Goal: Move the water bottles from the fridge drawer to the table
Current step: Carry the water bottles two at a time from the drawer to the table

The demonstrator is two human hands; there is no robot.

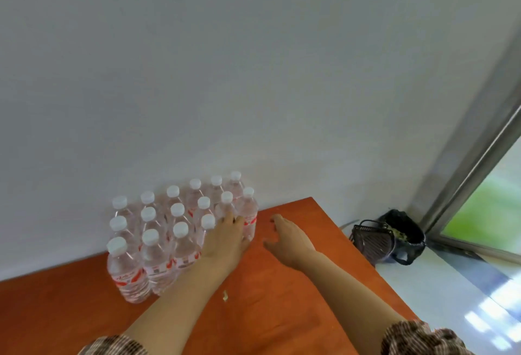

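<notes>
Bottles (180, 230) stand massed on the table (282, 284) at your left hand (225, 237); its fingers rest against them; right hand (287, 234) spread, empty, just beside. Fridge drawer unseen; remainder unknown.

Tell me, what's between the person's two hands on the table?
Only bare orange table, seen from the head camera. The left hand rests against the bottles; the right hand hovers open, apart from them.
</notes>
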